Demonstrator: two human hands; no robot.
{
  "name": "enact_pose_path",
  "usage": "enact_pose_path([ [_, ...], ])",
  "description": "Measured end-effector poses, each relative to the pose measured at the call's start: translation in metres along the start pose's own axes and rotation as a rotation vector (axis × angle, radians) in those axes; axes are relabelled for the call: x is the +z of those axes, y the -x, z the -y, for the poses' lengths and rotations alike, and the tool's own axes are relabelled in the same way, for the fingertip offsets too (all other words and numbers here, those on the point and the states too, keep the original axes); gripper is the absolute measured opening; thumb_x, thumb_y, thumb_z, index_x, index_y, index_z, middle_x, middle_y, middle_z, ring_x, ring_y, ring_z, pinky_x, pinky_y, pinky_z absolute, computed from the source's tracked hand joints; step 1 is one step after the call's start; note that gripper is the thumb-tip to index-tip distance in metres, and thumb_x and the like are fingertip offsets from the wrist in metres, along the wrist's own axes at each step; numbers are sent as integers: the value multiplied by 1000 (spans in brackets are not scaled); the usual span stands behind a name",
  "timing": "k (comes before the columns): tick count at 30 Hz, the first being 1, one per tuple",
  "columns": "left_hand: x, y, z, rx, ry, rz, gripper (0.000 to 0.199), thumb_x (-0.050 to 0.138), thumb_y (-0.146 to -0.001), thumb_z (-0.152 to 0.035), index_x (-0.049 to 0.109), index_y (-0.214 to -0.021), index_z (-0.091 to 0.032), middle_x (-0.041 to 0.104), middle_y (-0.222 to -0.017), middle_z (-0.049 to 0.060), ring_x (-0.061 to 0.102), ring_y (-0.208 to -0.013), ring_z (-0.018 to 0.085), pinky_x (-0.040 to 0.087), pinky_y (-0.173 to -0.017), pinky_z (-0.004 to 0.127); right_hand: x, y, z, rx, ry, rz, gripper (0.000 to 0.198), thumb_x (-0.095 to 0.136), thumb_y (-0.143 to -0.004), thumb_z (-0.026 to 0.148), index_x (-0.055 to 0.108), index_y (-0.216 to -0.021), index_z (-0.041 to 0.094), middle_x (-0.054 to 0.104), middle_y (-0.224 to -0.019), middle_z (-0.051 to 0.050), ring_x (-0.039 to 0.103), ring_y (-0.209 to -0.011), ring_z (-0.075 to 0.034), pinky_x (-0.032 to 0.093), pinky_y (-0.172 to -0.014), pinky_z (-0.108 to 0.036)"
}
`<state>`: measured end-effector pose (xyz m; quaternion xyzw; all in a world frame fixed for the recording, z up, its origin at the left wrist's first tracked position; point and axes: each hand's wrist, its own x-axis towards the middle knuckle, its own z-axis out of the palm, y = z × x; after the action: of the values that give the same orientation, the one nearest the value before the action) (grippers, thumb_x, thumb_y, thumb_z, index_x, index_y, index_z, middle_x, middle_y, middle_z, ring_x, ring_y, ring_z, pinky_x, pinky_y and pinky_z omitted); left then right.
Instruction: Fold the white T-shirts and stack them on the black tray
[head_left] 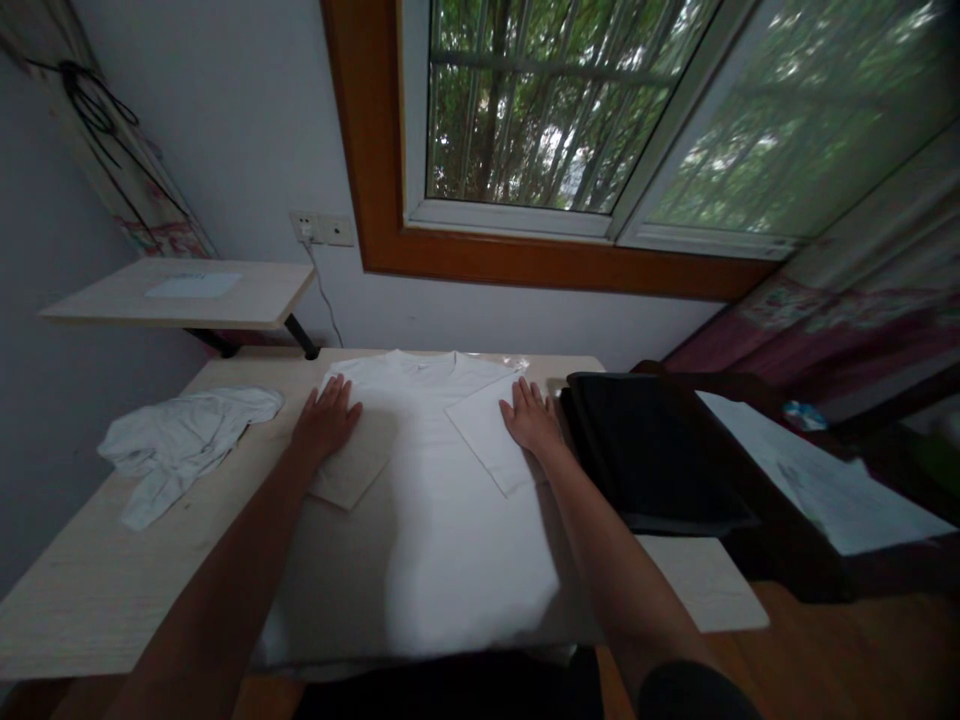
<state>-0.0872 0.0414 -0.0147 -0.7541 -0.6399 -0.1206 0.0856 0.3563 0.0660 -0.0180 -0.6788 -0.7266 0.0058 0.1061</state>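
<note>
A white T-shirt (442, 540) lies spread on the light wooden table (202, 530), its neckline toward the wall. Both sleeves are folded inward over the body of the shirt. My left hand (327, 415) rests flat on the left folded sleeve, near the shirt's shoulder. On the other side, my right hand (531, 412) lies flat at the outer edge of the right folded sleeve, fingers spread. Neither hand grips anything. The shirt's bottom hem reaches the near table edge, close to my body.
A crumpled white cloth (191, 435) lies on the table's left. Behind it stands a raised shelf (180, 310) with a paper on it. Folded black fabric (649, 450) sits at the right, beside a white sheet (817, 475). A window (555, 120) is ahead.
</note>
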Motion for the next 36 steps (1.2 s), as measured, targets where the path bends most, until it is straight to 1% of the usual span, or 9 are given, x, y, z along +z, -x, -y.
enact_pose_path([
  [4, -1, 1, 2, 15, 6, -3, 59, 29, -103, -43, 43, -154, -14, 39, -164, 17, 33, -154, 29, 21, -126, 54, -2, 2, 1, 0, 15, 7, 66, 29, -106, 51, 35, -161, 14, 26, -169, -16, 23, -157, -36, 20, -124, -64],
  [8, -6, 10, -2, 41, 10, 39, 59, 29, -104, -43, 45, -153, -15, 39, -164, 16, 33, -154, 31, 20, -126, 59, -14, 11, 10, -47, 51, -76, 62, 33, -106, 45, 41, -157, 10, 33, -166, -19, 26, -155, -37, 20, -123, -64],
  [12, -12, 35, -18, 132, 17, 84, 61, 29, -105, -46, 45, -153, -13, 36, -165, 17, 30, -155, 33, 21, -126, 59, -24, 37, 25, -178, 59, -131, 61, 35, -107, 43, 40, -157, 7, 32, -166, -20, 24, -157, -33, 20, -126, -57],
  [17, -19, 78, -30, 204, 61, 88, 61, 31, -105, -48, 41, -157, -17, 32, -168, 13, 27, -157, 29, 21, -128, 53, -25, 79, 28, -328, -19, -20, 62, 33, -108, 46, 39, -158, 10, 31, -167, -17, 26, -157, -28, 26, -126, -49],
  [21, -28, 105, -20, 199, 76, 95, 62, 35, -104, -47, 38, -159, -20, 32, -168, 10, 27, -157, 26, 24, -129, 50, -27, 99, 15, -300, -31, -3, 62, 33, -108, 47, 39, -158, 10, 30, -167, -16, 26, -157, -26, 24, -128, -48],
  [26, -35, 129, -5, 186, 59, 96, 61, 34, -104, -47, 38, -159, -21, 33, -168, 9, 29, -156, 26, 27, -128, 50, -27, 107, 6, -309, -28, -30, 60, 33, -108, 46, 40, -158, 11, 33, -167, -15, 29, -156, -27, 25, -127, -49],
  [30, -38, 136, -5, 175, 66, 48, 60, 36, -104, -46, 41, -157, -18, 37, -166, 11, 33, -154, 27, 33, -126, 51, -28, 109, 8, -314, -43, -116, 55, 37, -107, 42, 48, -153, 13, 44, -161, -15, 38, -150, -29, 32, -124, -49],
  [34, -42, 136, -8, 179, 78, -9, 58, 38, -104, -46, 45, -153, -17, 41, -163, 13, 38, -152, 29, 36, -124, 52, -36, 114, 13, -222, -43, -218, 44, 41, -106, 38, 61, -139, 18, 61, -142, -15, 54, -132, -31, 43, -113, -48],
  [36, -43, 136, -9, 162, 84, -33, 54, 38, -104, -44, 49, -150, -17, 47, -159, 14, 42, -149, 29, 38, -123, 51, -39, 117, 14, -184, -37, -239, 40, 41, -106, 37, 64, -134, 20, 64, -135, -14, 56, -125, -31, 47, -108, -48],
])
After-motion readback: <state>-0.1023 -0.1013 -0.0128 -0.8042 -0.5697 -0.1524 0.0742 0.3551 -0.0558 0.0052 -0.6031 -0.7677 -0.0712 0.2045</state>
